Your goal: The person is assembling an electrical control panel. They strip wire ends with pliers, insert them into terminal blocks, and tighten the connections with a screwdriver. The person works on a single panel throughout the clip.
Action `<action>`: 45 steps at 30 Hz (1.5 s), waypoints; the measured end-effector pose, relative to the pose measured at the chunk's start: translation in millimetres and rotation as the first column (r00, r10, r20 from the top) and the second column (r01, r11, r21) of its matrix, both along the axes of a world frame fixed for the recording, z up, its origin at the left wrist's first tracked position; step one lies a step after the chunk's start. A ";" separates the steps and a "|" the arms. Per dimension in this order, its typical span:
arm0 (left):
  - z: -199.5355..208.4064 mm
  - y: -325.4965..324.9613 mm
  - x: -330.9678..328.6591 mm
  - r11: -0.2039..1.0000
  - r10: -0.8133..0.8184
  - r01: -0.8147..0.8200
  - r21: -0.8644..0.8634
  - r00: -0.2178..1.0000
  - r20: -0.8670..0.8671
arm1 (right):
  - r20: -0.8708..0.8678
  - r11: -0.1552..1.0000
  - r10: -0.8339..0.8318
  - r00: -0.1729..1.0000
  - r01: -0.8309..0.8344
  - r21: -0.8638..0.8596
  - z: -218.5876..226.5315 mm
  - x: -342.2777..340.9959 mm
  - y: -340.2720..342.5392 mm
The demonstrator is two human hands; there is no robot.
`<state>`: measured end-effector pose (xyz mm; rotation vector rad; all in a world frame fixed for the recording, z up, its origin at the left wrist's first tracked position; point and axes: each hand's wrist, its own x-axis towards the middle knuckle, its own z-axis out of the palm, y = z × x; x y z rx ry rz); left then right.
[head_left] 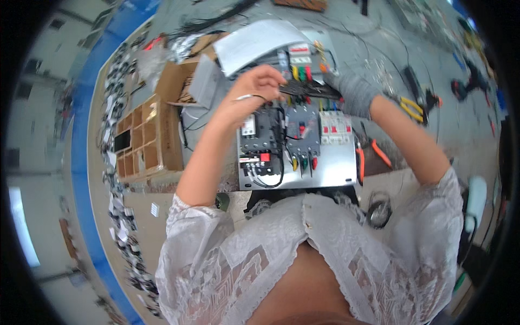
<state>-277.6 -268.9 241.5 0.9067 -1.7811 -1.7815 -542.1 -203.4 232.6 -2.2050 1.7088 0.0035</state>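
A metal panel [336, 168] with black and grey breakers, a contactor and coloured wire ends lies in front of me. My bare left hand [259, 84] pinches the near end of a dark tool or wire bundle [304, 88] above the panel's top row. My right hand [353, 92], in a grey glove, grips the other end of the same dark piece. Black wires [271, 179] loop off the contactor at the panel's lower left.
A cardboard box with dividers [146, 138] sits left of the panel, a white sheet [260, 40] behind it. Orange-handled pliers [371, 154] lie at the panel's right edge, yellow-handled pliers [413, 108] farther right. Small parts line the bench's blue left edge [81, 162].
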 end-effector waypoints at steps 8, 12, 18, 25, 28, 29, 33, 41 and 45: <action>-17.3 9.7 -17.3 0.999 -0.033 0.035 0.007 0.978 -0.205 | 0.110 0.985 0.036 0.993 -0.017 -0.169 -10.6 -22.5 24.3; -17.7 13.6 -15.8 1.000 0.031 -0.030 0.007 0.971 -0.235 | 0.152 0.990 0.007 0.988 0.015 -0.142 -24.6 -23.7 18.8; -19.0 10.4 -12.6 0.995 0.025 -0.042 -0.088 0.983 -0.183 | 0.221 0.963 0.107 0.969 -0.046 -0.264 -21.5 -23.3 24.6; -14.8 2.7 -18.2 0.850 -0.009 0.059 -0.523 0.995 0.098 | 0.101 0.879 -0.168 0.981 0.195 -0.435 -22.8 -72.0 66.5; -3.2 11.9 -6.7 0.945 0.053 0.030 -0.325 0.969 0.243 | 0.004 0.895 -0.373 0.928 0.361 -0.262 -10.0 -58.8 107.6; -8.1 8.3 -2.4 0.966 -0.004 0.045 -0.254 0.988 0.158 | -0.077 0.879 -0.465 0.882 0.451 -0.154 -18.5 -63.0 114.6; -4.3 9.6 -7.8 0.979 -0.075 0.103 -0.176 0.984 0.159 | -0.308 0.796 -0.602 0.737 0.583 -0.161 -55.1 -70.0 139.9; 2.7 8.0 -23.7 0.976 -0.098 0.172 -0.136 0.897 0.430 | -0.214 0.848 -0.531 0.820 0.511 -0.145 -71.3 -82.9 134.4; 8.0 9.5 -35.4 0.940 -0.176 0.302 -0.157 0.827 0.534 | -0.124 0.831 -0.551 0.825 0.529 -0.172 -83.6 -90.7 141.4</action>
